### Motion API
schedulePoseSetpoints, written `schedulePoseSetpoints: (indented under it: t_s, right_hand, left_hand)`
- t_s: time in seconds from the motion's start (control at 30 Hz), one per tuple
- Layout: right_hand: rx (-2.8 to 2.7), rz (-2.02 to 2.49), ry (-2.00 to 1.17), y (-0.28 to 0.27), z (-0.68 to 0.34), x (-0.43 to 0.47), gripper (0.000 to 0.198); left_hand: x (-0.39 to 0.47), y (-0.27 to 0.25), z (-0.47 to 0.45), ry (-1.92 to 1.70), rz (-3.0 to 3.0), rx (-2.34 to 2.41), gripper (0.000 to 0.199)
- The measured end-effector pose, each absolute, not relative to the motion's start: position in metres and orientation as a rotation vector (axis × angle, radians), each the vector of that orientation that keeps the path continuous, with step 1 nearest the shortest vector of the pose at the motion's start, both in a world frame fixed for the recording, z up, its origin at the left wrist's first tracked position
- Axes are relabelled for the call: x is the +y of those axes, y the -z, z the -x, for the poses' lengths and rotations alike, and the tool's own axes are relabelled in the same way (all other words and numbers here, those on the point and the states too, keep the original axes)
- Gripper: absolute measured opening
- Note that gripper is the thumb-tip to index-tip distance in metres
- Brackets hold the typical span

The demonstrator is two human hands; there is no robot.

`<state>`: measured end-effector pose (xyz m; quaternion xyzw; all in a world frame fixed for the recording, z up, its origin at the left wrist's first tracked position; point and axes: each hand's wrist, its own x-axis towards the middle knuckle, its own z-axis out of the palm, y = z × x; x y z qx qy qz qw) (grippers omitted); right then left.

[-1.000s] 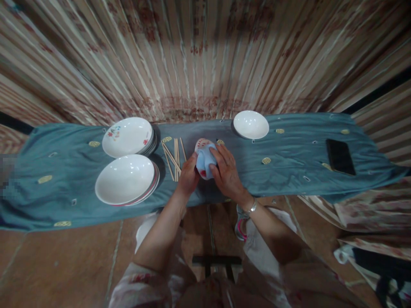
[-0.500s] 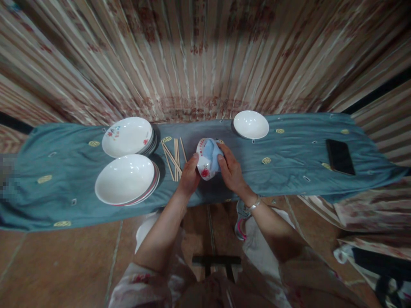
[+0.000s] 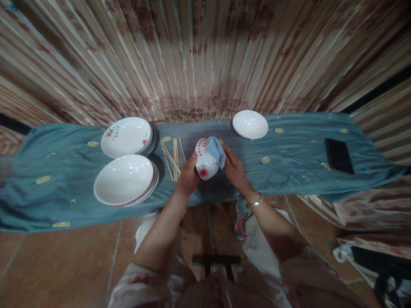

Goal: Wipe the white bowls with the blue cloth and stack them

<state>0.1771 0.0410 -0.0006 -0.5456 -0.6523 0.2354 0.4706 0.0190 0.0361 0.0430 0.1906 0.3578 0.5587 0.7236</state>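
My left hand (image 3: 189,174) grips the left side of a small white bowl (image 3: 205,166) with a red flower and red lettering on its outside. The bowl is tilted over the table, its outer wall towards me. A light blue cloth (image 3: 215,149) lies over the bowl's upper right side. My right hand (image 3: 234,167) is closed on the cloth's right edge, at the bowl's right. Several wooden chopsticks (image 3: 176,158) lie just left of the bowl, some of them crossed.
Two stacks stand at the left: flowered plates (image 3: 128,134) behind, large white bowls (image 3: 123,179) in front. Another white bowl (image 3: 250,124) sits at the back right. A black phone-like slab (image 3: 339,156) lies farther right on the green tablecloth (image 3: 289,171). Pleated curtains hang behind.
My right hand has shifted slightly right, off the bowl's face, drawing the cloth's edge with it. More of the bowl's outside shows. My left hand keeps its hold.
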Motion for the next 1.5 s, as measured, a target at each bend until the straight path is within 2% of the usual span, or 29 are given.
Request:
schedulePoseSetpoints:
  t_s: [0.5,0.93,1.5]
  right_hand:
    - [-1.589,1.387,-0.598,0.005,-0.173,0.032,0.052]
    - [-1.754,1.42,-0.473,0.002,-0.166,0.017,0.057]
    - [-1.769,1.416,-0.469,0.002,-0.164,0.007,0.051]
  left_hand:
    - [0.043,-0.03,-0.012,-1.314,-0.436,0.772,0.041]
    - [0.048,-0.033,-0.012,-1.343,-0.352,0.809,0.04]
    - [0.053,-0.028,-0.007,-1.338,-0.329,0.788,0.044]
